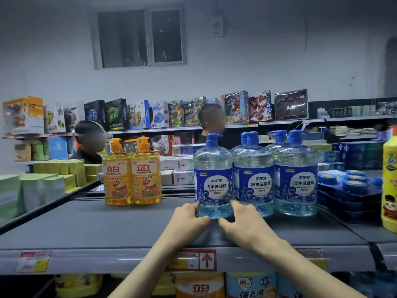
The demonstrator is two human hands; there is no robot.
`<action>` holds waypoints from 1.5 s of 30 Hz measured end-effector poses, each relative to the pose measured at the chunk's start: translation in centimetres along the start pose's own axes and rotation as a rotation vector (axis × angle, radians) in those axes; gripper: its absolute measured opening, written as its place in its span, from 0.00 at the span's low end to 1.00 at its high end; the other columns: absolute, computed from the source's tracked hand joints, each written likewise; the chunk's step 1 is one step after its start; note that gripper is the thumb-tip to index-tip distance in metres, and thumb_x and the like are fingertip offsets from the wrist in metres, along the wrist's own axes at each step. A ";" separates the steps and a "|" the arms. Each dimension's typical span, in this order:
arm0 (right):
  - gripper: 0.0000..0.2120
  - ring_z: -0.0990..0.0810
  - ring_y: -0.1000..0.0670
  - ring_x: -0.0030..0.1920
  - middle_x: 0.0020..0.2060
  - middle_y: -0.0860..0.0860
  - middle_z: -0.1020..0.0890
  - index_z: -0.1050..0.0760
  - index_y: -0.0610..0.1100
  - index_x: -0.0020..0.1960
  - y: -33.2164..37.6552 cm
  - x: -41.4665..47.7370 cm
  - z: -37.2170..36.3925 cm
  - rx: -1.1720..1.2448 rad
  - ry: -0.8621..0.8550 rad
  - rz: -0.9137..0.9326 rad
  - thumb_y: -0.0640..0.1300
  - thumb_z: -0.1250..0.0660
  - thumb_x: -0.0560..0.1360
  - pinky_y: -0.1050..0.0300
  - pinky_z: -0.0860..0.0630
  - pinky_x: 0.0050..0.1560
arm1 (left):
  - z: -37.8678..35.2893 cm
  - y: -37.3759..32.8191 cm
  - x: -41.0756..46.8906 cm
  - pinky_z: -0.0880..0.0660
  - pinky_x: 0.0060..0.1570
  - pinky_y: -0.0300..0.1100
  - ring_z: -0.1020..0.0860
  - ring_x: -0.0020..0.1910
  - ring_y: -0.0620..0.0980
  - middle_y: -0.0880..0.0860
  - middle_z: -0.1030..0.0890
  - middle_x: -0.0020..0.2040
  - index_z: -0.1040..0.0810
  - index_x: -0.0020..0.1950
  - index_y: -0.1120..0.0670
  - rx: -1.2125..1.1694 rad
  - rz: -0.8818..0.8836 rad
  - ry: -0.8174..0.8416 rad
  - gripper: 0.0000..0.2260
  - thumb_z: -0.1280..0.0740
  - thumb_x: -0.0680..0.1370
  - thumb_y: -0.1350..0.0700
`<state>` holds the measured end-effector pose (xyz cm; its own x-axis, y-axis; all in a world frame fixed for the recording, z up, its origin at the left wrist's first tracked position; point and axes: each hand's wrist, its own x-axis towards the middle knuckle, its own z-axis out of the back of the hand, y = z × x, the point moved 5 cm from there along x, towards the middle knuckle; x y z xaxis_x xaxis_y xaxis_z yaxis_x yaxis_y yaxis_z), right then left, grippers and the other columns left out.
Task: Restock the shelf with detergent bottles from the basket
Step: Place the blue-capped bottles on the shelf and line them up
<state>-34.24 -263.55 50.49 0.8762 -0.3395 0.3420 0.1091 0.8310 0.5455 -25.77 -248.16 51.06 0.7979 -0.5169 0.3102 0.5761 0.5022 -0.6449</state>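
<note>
Left hand (189, 216) and right hand (242, 224) both grip the base of one detergent bottle (213, 179), fingers curled against its lower wall from either side, bare forearms reaching in over the shelf lip. Bottle stands upright on the grey shelf (86, 222), about mid-depth: a squat, round-shouldered jug of clear plastic, pale blue liquid inside, blue pump head on top, glossy blue-and-white wrap label round the middle. Just right of it a second blue bottle (253, 181) and a third blue bottle (295, 181), same shape and label, packed close (touching or a hair apart, cannot tell); more blue pump heads show behind these. Well apart to the left, further back on the same board, a pair of amber bottles (147, 173) stands side by side, waisted translucent plastic with orange pumps and orange labels. Shelf surface is smooth, matte, flat; its front edge carries a price strip with a red-framed arrow tag (206, 260). Stacked green packs (53, 177), blocky and paper-wrapped, fill the left bay. Dark trays of round blue discs (352, 181) sit at right, and an opaque yellow bottle (390, 186) stands at the right edge. Glossy toy boxes (137, 115) line a far shelf.
</note>
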 end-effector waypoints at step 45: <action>0.23 0.24 0.45 0.68 0.66 0.51 0.20 0.27 0.53 0.71 -12.7 -21.5 21.9 -0.669 -0.031 -0.075 0.63 0.43 0.83 0.49 0.28 0.66 | -14.4 -25.8 -13.5 0.24 0.55 0.50 0.22 0.62 0.56 0.50 0.19 0.62 0.24 0.65 0.49 0.469 -0.339 -0.022 0.15 0.41 0.82 0.45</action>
<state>-64.77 -276.45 52.97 0.8420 -0.4115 0.3489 0.4456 0.8950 -0.0198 -53.95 -264.11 53.41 0.5554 -0.6907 0.4631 0.8134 0.5671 -0.1297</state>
